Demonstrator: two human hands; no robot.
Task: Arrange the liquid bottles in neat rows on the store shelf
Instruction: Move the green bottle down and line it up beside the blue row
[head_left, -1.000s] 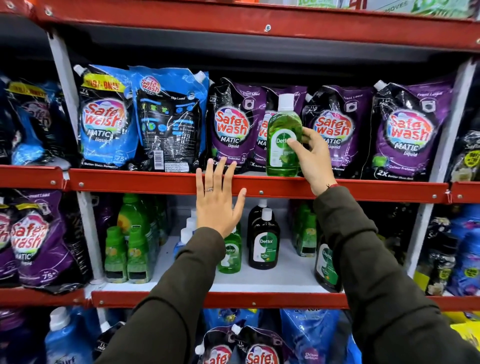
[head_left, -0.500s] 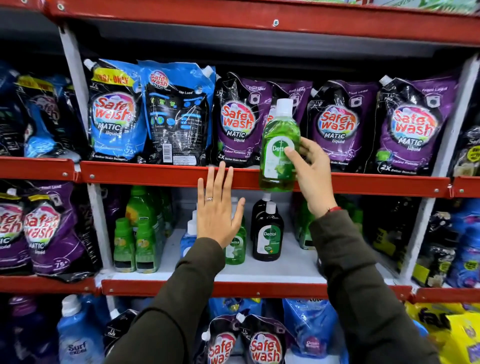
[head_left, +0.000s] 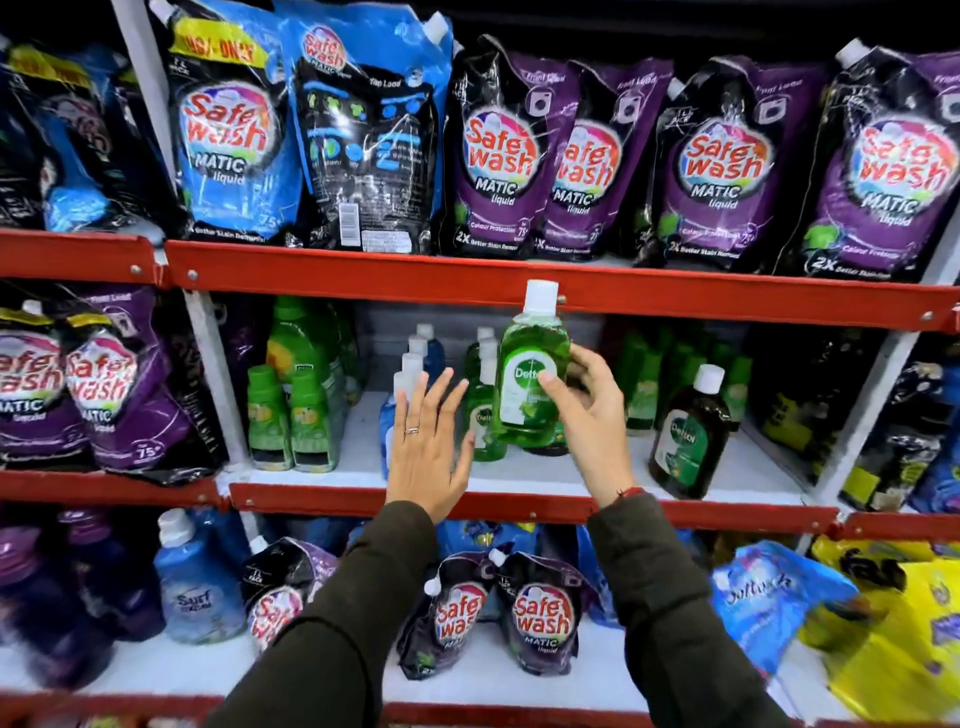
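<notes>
My right hand grips a green Dettol bottle with a white cap, upright, in front of the middle shelf. Its cap overlaps the red rail above. Behind it stand more green Dettol bottles in a row. My left hand is flat with fingers spread, holding nothing, in front of a row of blue white-capped bottles. A dark brown Dettol bottle stands alone to the right on the same shelf.
Small green bottles stand at the shelf's left and more green bottles at the back right. Safewash pouches fill the shelf above; pouches and Surf bottles fill the one below. White shelf floor shows between the bottle groups.
My right hand has brought the green Dettol bottle down from the upper shelf to the middle shelf's opening. My left hand dropped from the upper rail to the middle shelf. The view tilted downward.
</notes>
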